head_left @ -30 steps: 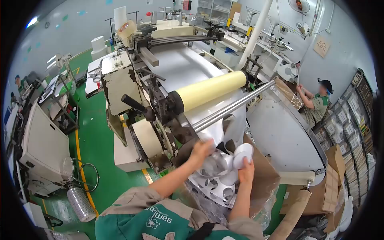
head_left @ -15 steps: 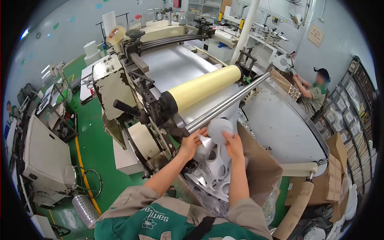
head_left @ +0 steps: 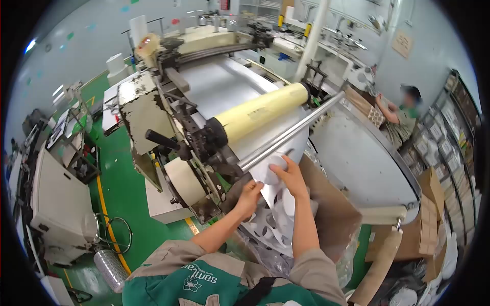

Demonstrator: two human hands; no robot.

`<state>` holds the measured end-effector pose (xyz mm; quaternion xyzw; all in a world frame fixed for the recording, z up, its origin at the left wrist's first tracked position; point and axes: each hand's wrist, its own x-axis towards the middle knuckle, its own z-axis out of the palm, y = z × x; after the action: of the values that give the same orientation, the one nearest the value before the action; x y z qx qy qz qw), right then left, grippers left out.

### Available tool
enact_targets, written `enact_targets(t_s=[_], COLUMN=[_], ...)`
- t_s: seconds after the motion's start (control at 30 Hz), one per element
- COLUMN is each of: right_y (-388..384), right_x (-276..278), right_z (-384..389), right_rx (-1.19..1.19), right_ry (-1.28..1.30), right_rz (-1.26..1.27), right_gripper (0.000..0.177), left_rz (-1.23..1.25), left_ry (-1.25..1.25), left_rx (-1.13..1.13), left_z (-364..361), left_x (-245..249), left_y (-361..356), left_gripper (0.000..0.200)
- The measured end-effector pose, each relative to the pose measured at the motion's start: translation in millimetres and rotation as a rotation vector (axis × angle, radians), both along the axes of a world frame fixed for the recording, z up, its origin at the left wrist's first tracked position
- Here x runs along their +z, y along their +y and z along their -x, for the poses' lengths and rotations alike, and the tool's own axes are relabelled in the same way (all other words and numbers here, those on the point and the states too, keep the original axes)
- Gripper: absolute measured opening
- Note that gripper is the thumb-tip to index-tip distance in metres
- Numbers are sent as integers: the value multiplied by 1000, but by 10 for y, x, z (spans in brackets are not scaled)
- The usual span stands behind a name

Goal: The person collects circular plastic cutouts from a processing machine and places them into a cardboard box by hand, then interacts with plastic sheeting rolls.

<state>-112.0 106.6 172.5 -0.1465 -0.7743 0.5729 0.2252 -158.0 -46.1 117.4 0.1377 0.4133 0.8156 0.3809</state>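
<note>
My left hand [head_left: 249, 198] pinches the edge of a white sheet [head_left: 276, 193] that hangs below the metal bar. Higher and to the right, my right hand [head_left: 291, 177] has its thumb and fingers closed on a round white disc [head_left: 276, 162], held against the sheet just under the bar. Part of the disc is hidden by the fingers. Beneath both hands, waste web with round holes [head_left: 263, 232] lies heaped in a cardboard box [head_left: 329, 206] with clear plastic at its rim.
Ahead stands a machine with a yellow roller [head_left: 263, 113] and a steel bar [head_left: 293, 131] across its front. A white roll [head_left: 186, 181] sits at its left side. A grey metal panel [head_left: 365, 148] is at right, beyond which a person [head_left: 403, 115] sits near shelves [head_left: 449, 148].
My left hand has moved down, drawing the sheet edge with it. My right hand has shifted up and left with the disc, nearer the bar.
</note>
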Motion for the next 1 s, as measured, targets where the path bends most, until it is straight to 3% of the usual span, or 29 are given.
enact_targets(t_s=[0.03,0.1,0.13,0.23,0.3,0.37,0.43,0.53,0.63,0.7,0.77,0.83,0.9,1.0], right_y=[-101,-64,2,332,398,417,322,82,-4,-84,-155,-149,-118,-47], right_x=[201,-16,-154,-597,-616,-613,-397,-141,-81,-46,-39,-96,-209,-257], right_z=[-78,-125,-182,-450,-679,-795,-775,-572,-390,-294,-148,-98,-93,-155], right_rx=[55,-74,-150,-412,-417,-358,-289,-141,-73,10,67,116,180,257], right_ry=[19,251,323,510,553,513,444,384,301,246,188,59,121,187], right_rz=[233,452,596,970,831,812,846,700,519,438,411,326,373,474], right_gripper=[38,33,34,40,44,42,42,34,25,24,23,23,32,40], left_rz=[-23,65,80,248,257,143,51,197,313,682,419,329,281,117], left_ry=[-38,49,93,377,568,323,122,88,48,281,159,93,57,96], left_rx=[-1,-101,-98,40,145,245,192,174,639,755,752,739,487,205], left_z=[-44,62,23,22,103,130,194,284,-61,-104,-125,65,-55,59], left_x=[117,100,359,495,465,502,571,476,364,51,91,-389,29,-155], left_y=[-7,-74,-161,-350,-489,-488,-394,-226,-74,71,115,397,137,282], left_gripper=[22,32,43,45,53,49,48,47,53,60,61,55,42,34])
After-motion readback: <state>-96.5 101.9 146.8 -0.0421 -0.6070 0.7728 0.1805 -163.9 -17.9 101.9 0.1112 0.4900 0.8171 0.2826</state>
